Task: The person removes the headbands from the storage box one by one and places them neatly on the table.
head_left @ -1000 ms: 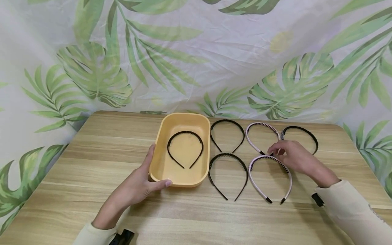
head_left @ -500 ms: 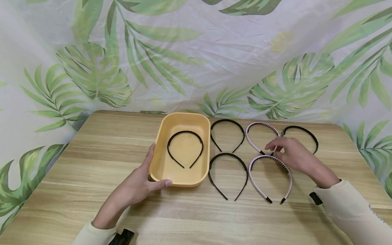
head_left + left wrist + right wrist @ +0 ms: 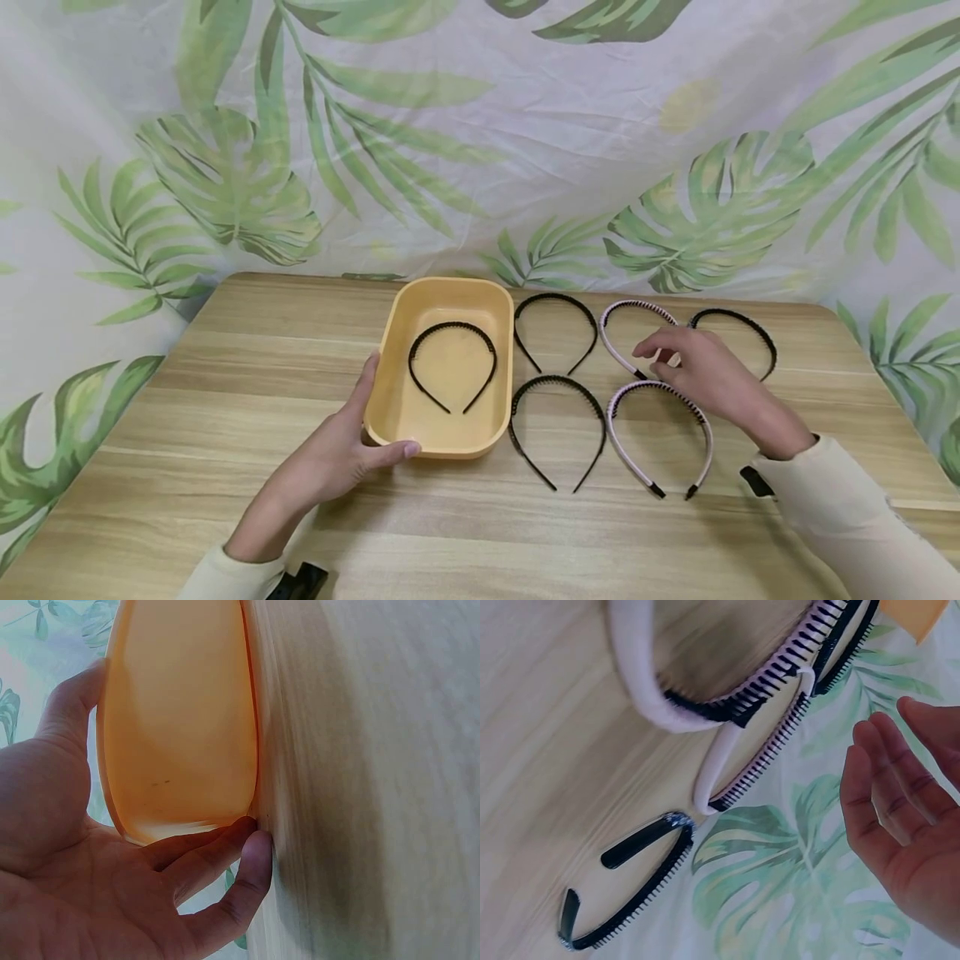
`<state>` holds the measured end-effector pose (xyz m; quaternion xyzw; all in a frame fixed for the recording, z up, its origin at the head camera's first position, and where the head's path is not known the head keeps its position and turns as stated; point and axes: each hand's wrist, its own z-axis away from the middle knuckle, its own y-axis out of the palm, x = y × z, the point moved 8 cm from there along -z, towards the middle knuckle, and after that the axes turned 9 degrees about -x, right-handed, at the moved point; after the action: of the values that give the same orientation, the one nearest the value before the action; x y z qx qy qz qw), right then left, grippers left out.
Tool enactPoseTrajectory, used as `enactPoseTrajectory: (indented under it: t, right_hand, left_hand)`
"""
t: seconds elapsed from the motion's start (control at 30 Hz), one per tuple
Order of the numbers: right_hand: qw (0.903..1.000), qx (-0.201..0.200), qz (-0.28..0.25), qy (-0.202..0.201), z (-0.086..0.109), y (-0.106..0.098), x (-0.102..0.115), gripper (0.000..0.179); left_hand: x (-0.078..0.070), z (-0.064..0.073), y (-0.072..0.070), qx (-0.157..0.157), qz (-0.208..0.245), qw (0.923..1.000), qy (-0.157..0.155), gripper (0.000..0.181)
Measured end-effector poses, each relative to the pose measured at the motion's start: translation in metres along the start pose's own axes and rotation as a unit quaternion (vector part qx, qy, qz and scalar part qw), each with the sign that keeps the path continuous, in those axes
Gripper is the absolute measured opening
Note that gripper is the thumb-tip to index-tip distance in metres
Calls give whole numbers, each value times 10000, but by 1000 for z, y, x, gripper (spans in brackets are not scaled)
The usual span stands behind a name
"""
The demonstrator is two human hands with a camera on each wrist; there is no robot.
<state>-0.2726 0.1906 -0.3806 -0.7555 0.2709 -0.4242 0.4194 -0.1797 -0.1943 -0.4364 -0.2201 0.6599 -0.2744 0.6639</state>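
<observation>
My left hand [image 3: 330, 454] grips the near left corner of a yellow plastic bin [image 3: 450, 451]. Its thumb lies over the near rim, and its fingers run along the left side; the left wrist view shows this hand [image 3: 112, 892] against the bin wall [image 3: 180, 712]. Inside the bin lies a black toothed headband [image 3: 453, 325]. My right hand [image 3: 705, 371] hovers with loosely bent fingers and nothing between them, overlapping the far pink headband [image 3: 606, 327] in the head view. The right wrist view shows this hand [image 3: 907, 832] apart from the headbands.
Two black headbands [image 3: 555, 296] lie right of the bin, one behind the other. A near pink headband [image 3: 652, 385] lies below my right hand, and another black headband [image 3: 723, 312] sits at the far right. A leaf-print cloth [image 3: 562, 167] hangs behind the wooden table [image 3: 262, 350].
My right hand has lifted slightly and shifted left over the far pink headband, its fingers spreading a little. The left hand, bin and headbands stay in place.
</observation>
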Motion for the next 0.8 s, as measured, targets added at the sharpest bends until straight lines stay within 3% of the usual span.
enactPoseTrajectory:
  t: [0.5, 0.8]
  right_hand:
    - [9982, -511, -291, -82, -14, 0, 31, 18]
    - [9970, -498, -594, -19, -24, 9, 48, 17]
  left_hand:
    - [-1, 0, 1, -19, -17, 10000, 23, 129]
    - [1, 0, 2, -9, -26, 10000, 42, 130]
